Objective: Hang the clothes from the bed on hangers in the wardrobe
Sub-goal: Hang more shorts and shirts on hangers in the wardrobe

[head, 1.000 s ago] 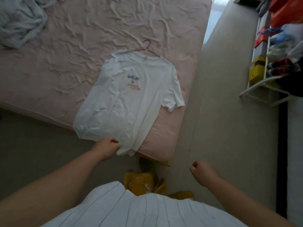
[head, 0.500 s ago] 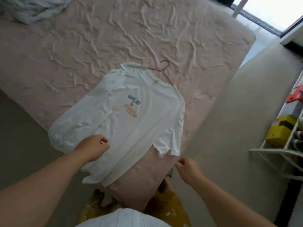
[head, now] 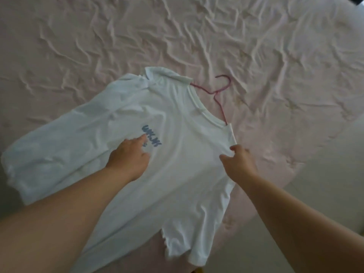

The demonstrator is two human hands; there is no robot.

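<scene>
White T-shirt [head: 177, 174] spread flat on bed [head: 78, 46], pink hanger [head: 217, 93] seated in neck. Left hand [head: 129, 158] laid open on chest print; right hand [head: 239, 162] pinched on shoulder fabric. Step judged: shirt being settled on hanger. Next: hook to be gripped, shirt lifted to wardrobe.

a wrinkled pale pink bed sheet [head: 118, 46] fills the view, beige floor [head: 315, 203] at right.

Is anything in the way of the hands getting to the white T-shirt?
No. Nothing visible blocks them: the left hand rests flat on the white T-shirt and the right hand touches its shoulder edge. The pink hanger sticks out of the collar.
</scene>
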